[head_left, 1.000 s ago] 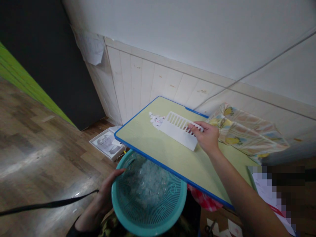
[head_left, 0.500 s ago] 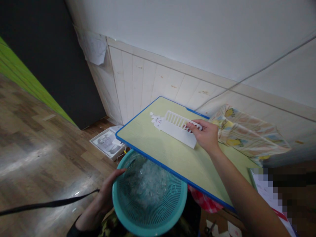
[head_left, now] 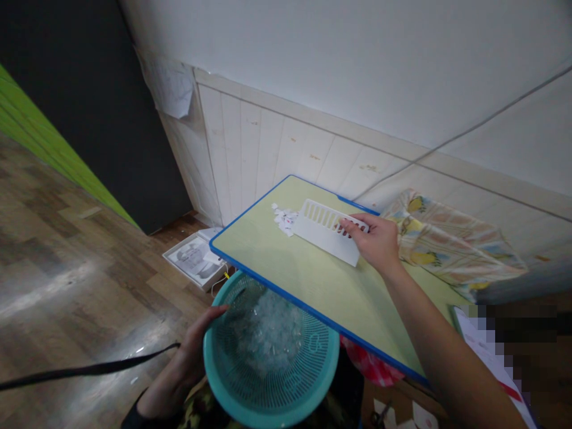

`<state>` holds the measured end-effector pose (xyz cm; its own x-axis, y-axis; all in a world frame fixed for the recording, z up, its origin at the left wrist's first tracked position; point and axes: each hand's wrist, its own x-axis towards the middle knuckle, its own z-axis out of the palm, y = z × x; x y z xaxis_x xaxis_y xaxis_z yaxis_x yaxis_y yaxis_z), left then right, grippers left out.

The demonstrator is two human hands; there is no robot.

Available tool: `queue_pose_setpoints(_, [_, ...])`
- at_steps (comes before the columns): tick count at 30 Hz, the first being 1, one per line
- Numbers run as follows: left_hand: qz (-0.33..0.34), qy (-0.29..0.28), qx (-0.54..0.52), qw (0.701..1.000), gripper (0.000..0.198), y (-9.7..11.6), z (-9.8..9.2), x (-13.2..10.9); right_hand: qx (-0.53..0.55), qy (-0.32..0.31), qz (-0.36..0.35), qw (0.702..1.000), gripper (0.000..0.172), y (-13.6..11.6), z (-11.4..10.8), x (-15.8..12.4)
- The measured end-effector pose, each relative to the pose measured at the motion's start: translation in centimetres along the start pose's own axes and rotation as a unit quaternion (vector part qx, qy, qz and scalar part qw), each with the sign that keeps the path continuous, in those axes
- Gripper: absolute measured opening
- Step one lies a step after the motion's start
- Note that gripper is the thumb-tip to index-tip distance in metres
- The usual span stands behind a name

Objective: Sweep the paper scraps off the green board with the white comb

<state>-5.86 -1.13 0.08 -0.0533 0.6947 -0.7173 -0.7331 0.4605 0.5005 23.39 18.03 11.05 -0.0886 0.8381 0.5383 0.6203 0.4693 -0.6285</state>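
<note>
My right hand (head_left: 375, 241) grips one end of a white slotted plastic piece (head_left: 324, 232), thumb on its face. The piece stands tilted on the pale yellow tabletop (head_left: 250, 250), which has a blue rim. Against its far-left end lies a small pile of white paper scraps (head_left: 285, 220). Below the table's near edge, my left hand (head_left: 201, 336) holds the rim of a turquoise plastic basket (head_left: 328, 372), its thumb over the edge. Inside the basket sits a heap of clear, shiny bits (head_left: 270, 333), too fine to name exactly.
A patterned cloth cover (head_left: 447, 244) lies along the table's wall side. On the floor at left is an open white box (head_left: 196, 259) with a picture on it. Papers and scissors (head_left: 379, 414) lie at lower right. A black strap (head_left: 89, 369) crosses the left.
My right hand and the white slotted piece have shifted slightly to the right, away from the paper scraps. More of the scraps show. My left hand and the basket stay put.
</note>
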Motion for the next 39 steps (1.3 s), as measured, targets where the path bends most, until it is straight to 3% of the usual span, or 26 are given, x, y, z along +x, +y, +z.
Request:
queue_pose_setpoints(12, [0.0, -0.01, -0.006, 1.0, 0.021, 0.0, -0.2, 0.0, -0.015, -0.006, -0.009, 1.0, 0.028, -0.1, 0.4, 0.3])
queue_pose_setpoints(21, [-0.001, -0.007, 0.006, 1.0, 0.024, 0.1, 0.0, -0.3, -0.008, -0.056, -0.017, 0.998, 0.03, -0.9, 0.2, 0.4])
queue_pose_setpoints(26, [-0.005, -0.013, 0.0, 1.0, 0.024, 0.1, 0.1, -0.5, 0.001, -0.042, -0.015, 0.999, 0.033, -1.1, 0.3, 0.4])
queue_pose_setpoints(32, [0.002, -0.008, 0.003, 1.0, 0.025, 0.1, 0.1, -0.2, -0.007, -0.067, -0.031, 0.997, 0.026, -1.0, 0.7, 0.9])
queue_pose_setpoints(39, [-0.003, -0.01, -0.004, 1.0, 0.02, 0.1, 0.1, -0.2, -0.032, -0.048, -0.07, 0.996, 0.024, -1.4, 1.1, 1.4])
